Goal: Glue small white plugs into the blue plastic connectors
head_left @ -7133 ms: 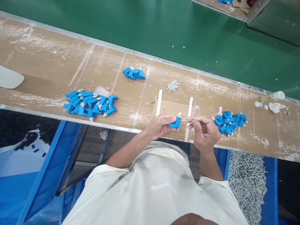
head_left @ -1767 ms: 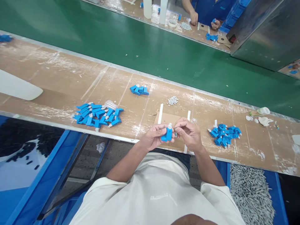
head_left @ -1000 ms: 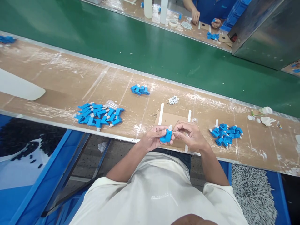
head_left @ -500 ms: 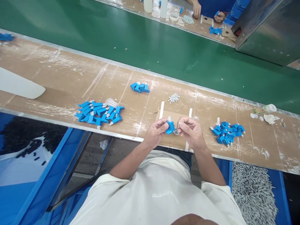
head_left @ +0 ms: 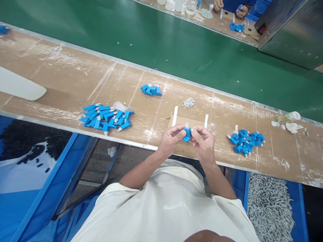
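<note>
Here, both your hands pinch one blue part (head_left: 187,133) above the bench's near edge: left hand (head_left: 172,139) steadying, right hand (head_left: 202,143) apparently pressing something in.

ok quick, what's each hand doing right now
left hand: closed on the blue connector.
right hand: fingertips pinched at the same connector; anything else it holds cannot be told.

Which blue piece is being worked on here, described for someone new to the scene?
On the brown workbench before the green belt, find the cardboard pad between two white strips. Just above it, the left hand and right hand pinch one blue piece. Unlike the heaped pieces either side, it is held off the bench, white tip up.
</note>
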Action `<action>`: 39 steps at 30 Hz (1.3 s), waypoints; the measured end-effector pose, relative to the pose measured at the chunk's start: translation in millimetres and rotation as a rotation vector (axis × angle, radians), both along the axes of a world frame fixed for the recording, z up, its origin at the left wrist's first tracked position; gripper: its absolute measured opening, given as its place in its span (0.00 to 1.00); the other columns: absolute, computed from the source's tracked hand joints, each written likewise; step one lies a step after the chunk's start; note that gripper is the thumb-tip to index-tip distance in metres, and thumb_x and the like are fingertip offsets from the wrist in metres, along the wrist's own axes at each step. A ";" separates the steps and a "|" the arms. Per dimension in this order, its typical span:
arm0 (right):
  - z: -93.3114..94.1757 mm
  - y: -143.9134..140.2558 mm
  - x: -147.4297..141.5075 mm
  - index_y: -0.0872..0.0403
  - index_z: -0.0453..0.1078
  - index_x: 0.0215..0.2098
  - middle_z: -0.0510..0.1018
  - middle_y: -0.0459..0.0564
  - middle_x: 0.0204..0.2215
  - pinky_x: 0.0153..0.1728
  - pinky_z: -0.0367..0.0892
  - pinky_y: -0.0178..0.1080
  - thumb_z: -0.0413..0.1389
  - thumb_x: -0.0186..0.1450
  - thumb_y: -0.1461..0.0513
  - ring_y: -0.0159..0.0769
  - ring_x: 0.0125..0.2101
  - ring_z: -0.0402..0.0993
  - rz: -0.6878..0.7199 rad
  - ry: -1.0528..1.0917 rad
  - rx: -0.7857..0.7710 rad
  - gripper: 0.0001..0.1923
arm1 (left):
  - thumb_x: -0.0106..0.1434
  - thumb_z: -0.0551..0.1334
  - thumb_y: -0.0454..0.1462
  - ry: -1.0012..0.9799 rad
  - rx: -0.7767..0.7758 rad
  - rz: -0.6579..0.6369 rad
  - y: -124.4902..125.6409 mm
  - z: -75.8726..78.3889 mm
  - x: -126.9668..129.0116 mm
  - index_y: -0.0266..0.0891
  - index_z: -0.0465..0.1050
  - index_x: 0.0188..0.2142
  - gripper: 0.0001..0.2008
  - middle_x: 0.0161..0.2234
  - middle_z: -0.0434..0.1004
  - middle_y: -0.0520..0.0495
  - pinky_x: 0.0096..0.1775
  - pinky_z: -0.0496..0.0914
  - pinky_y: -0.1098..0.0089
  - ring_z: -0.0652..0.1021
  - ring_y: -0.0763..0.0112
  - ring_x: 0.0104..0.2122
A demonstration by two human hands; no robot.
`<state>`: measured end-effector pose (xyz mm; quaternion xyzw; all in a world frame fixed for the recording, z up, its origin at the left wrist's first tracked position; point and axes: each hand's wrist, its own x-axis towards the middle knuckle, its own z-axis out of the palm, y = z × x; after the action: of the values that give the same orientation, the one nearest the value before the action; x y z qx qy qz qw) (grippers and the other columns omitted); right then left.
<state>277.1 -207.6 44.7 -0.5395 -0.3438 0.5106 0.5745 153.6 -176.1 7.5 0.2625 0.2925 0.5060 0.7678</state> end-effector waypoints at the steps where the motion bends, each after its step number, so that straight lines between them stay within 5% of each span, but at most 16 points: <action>1: -0.9 -0.4 -0.2 0.53 0.74 0.31 0.70 0.42 0.22 0.19 0.58 0.31 0.68 0.57 0.47 0.26 0.20 0.59 -0.001 -0.015 0.009 0.19 | 0.47 0.79 0.48 0.005 0.005 0.002 -0.1 0.3 0.1 0.42 0.85 0.34 0.17 0.32 0.79 0.50 0.36 0.72 0.72 0.77 0.74 0.31; 18: -5.1 0.1 -3.6 0.53 0.75 0.30 0.72 0.45 0.27 0.26 0.67 0.35 0.67 0.60 0.48 0.28 0.23 0.65 -0.068 -0.313 0.150 0.17 | 0.54 0.75 0.50 0.267 0.213 0.155 -1.1 -17.5 -1.0 0.44 0.86 0.38 0.16 0.33 0.81 0.47 0.39 0.72 0.69 0.78 0.69 0.35; 28: -4.7 17.7 19.4 0.53 0.77 0.31 0.72 0.41 0.19 0.14 0.55 0.28 0.76 0.44 0.52 0.25 0.18 0.62 0.214 0.175 -0.153 0.22 | 0.55 0.74 0.52 0.335 0.281 0.059 4.3 -3.5 -15.2 0.44 0.87 0.36 0.17 0.32 0.81 0.46 0.39 0.71 0.67 0.76 0.67 0.34; 39: -5.3 8.1 21.2 0.50 0.82 0.36 0.78 0.43 0.25 0.12 0.57 0.26 0.75 0.46 0.58 0.24 0.19 0.62 0.228 0.312 -0.203 0.19 | 0.59 0.70 0.54 0.394 0.405 -0.009 3.1 14.9 -16.3 0.42 0.87 0.38 0.20 0.27 0.74 0.47 0.34 0.67 0.68 0.72 0.69 0.30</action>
<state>298.4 -199.5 39.5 -0.4666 -0.2563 0.6814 0.5023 137.3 -173.0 22.4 0.5050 0.3281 0.4900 0.6303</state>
